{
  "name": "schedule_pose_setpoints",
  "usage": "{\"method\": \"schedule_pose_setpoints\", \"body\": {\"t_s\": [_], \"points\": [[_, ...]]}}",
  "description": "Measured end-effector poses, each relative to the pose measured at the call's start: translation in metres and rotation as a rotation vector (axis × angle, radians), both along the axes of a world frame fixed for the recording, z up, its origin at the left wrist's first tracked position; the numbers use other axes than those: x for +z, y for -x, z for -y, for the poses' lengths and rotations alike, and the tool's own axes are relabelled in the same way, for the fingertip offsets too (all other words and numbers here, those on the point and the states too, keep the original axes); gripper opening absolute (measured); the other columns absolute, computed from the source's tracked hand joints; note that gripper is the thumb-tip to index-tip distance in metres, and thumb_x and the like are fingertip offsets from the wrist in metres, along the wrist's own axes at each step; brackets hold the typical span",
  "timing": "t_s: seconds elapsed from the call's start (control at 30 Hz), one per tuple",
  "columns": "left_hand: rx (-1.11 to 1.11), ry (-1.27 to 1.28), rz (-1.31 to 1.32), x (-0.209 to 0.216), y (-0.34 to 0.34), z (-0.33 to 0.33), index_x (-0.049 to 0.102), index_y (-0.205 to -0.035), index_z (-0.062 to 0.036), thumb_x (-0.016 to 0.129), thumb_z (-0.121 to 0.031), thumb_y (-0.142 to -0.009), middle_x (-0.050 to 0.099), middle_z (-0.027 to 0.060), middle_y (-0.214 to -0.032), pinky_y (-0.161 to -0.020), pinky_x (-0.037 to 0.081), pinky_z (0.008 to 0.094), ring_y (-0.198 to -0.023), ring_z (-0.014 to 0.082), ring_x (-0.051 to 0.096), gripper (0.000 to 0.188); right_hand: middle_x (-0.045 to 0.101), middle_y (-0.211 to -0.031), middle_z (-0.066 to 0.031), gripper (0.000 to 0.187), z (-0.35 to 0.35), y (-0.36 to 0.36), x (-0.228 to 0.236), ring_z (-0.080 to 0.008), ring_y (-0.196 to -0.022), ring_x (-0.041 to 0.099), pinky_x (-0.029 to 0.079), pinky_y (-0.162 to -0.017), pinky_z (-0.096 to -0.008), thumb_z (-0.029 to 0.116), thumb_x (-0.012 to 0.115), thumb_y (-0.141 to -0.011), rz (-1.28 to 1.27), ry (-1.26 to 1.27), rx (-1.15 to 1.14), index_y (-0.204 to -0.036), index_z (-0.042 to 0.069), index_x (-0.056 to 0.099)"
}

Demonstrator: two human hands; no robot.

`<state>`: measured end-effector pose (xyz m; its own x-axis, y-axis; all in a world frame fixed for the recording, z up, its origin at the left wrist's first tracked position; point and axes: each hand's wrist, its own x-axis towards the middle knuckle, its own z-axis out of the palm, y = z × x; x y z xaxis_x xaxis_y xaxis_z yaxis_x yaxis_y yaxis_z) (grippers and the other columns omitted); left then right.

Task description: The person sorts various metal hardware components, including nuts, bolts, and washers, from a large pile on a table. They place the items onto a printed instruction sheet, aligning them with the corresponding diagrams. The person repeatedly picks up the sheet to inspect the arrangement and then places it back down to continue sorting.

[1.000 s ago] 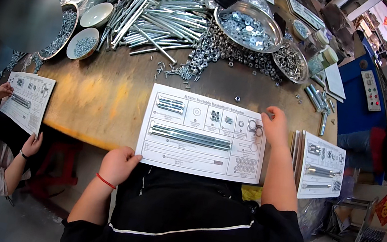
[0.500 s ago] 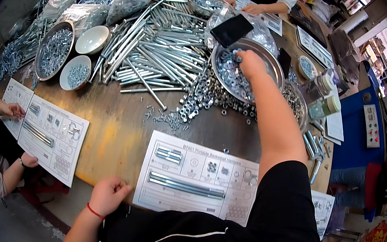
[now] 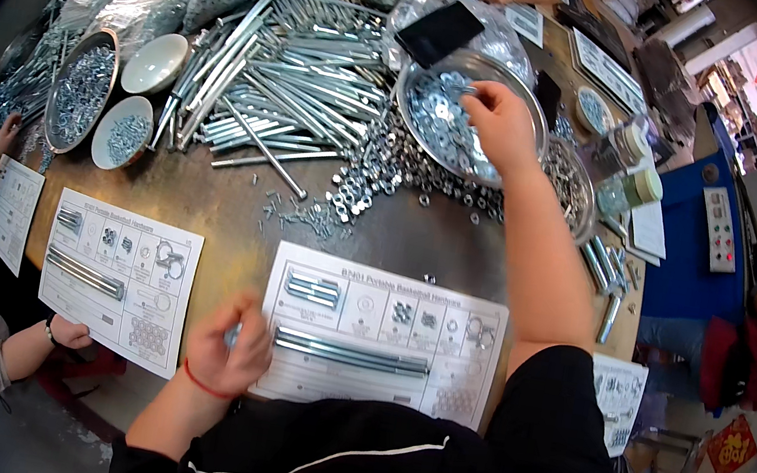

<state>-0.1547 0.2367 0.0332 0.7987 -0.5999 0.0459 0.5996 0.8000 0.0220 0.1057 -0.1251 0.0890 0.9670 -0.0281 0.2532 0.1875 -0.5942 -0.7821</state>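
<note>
My right hand (image 3: pixel 504 130) is over the metal bowl (image 3: pixel 543 124) of loose flat washers (image 3: pixel 442 118), thumb and fingers pinched on what looks like a washer, small and partly hidden. My left hand (image 3: pixel 229 347) is curled closed in front of the left edge of the printed hardware sheet (image 3: pixel 353 397). Something small and greyish shows between its fingers, too blurred to name. On the sheet, short bolts or tubes (image 3: pixel 312 288) and long rods (image 3: pixel 350 352) appear over their boxes; I cannot tell whether they are real or printed.
Long bolts (image 3: pixel 307 92) are heaped mid-table, beside nuts (image 3: pixel 360 196) and small screws (image 3: pixel 307 218). White bowls (image 3: pixel 155 64) stand left. A black phone (image 3: pixel 439 32) rests by the washer bowl, jars (image 3: pixel 639 189) to the right. A co-worker's hand (image 3: pixel 70 332) holds another sheet (image 3: pixel 119 280).
My right hand has risen a little from the washers. My left hand has come up from the table edge to the sheet. The co-worker's other hand has reached toward the left hardware pile.
</note>
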Motion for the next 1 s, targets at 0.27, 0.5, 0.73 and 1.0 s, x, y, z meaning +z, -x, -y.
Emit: {"method": "schedule_pose_setpoints", "body": {"t_s": [0.27,0.5,0.73,1.0], "points": [[0.086,-0.266,-0.276,0.008,-0.011,0.088,0.043,-0.142,-0.0022,0.037,-0.040,-0.105,0.051,0.0189,-0.140,-0.115,0.033,0.0476,-0.135,0.0343,0.044,0.053,0.058,-0.076,-0.0101,0.018,-0.129,0.258,0.001,-0.0247,-0.067,0.058,0.047,-0.061,-0.0357,0.006,0.066,-0.080,-0.298,0.000,0.440,-0.098,0.005,0.066],[-0.042,-0.516,-0.148,0.000,0.033,0.088,0.038,-0.148,-0.0057,0.028,-0.050,-0.106,0.056,0.0208,-0.132,-0.112,0.037,0.0448,-0.130,0.0317,0.049,0.062,0.058,-0.070,-0.0108,0.020,-0.139,0.322,-0.016,-0.0293,-0.065,0.060,0.045,-0.057,-0.0400,0.003,0.065,-0.078,-0.275,-0.039,0.271,-0.097,0.003,0.059],[-0.095,-0.508,-0.122,-0.003,0.054,0.085,0.042,-0.143,-0.0017,0.033,-0.049,-0.105,0.056,0.0190,-0.130,-0.110,0.038,0.0448,-0.128,0.0317,0.050,0.061,0.056,-0.067,-0.0093,0.014,-0.142,0.350,-0.011,-0.0281,-0.060,0.056,0.043,-0.055,-0.0381,0.003,0.065,-0.075,-0.286,-0.079,0.243,-0.088,0.002,0.060],[-0.318,-0.672,-0.021,0.006,0.086,0.079,0.055,-0.124,-0.0003,0.043,-0.034,-0.106,0.067,0.0119,-0.113,-0.090,0.054,0.0330,-0.100,0.0187,0.066,0.040,0.063,-0.092,-0.0089,0.020,-0.124,0.365,-0.024,-0.0277,-0.086,0.060,0.048,-0.072,-0.0352,0.001,0.073,-0.069,0.170,0.150,0.038,-0.087,0.003,0.066]]}}
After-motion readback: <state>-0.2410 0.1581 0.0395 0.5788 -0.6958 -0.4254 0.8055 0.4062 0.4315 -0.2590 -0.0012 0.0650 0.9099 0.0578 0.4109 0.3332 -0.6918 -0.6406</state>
